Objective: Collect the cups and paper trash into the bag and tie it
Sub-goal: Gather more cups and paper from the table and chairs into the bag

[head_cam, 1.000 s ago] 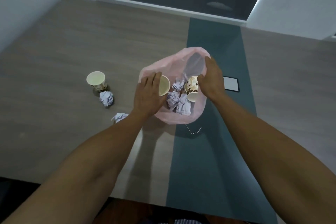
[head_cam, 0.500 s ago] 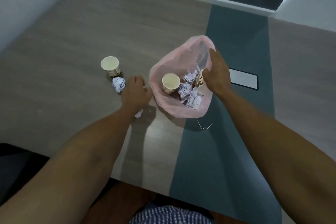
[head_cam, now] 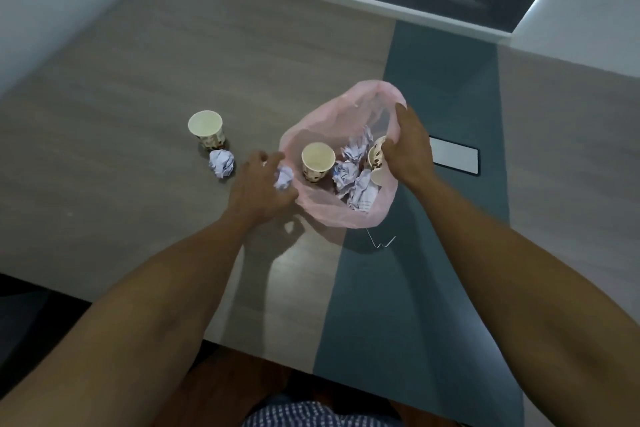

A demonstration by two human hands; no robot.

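A pink plastic bag (head_cam: pixel 349 215) lies open on the table. Inside it stand a paper cup (head_cam: pixel 317 161), a second cup (head_cam: pixel 376 159) by its right rim, and several crumpled paper balls (head_cam: pixel 353 172). My right hand (head_cam: pixel 408 146) grips the bag's right rim and holds it open. My left hand (head_cam: pixel 258 185) is just left of the bag's rim, its fingers closed on a crumpled paper ball (head_cam: pixel 284 177). On the table to the left stand another paper cup (head_cam: pixel 206 128) and, beside it, a loose paper ball (head_cam: pixel 222 163).
A white phone-like slab (head_cam: pixel 454 156) lies right of the bag on the table's dark green strip (head_cam: pixel 433 270). A thin bent wire (head_cam: pixel 381 242) lies just in front of the bag. The table's near edge runs below my forearms.
My left hand let go of a cup inside the bag, reached left to the table, picked up a paper ball and now carries it back toward the bag. My right hand kept hold of the rim.
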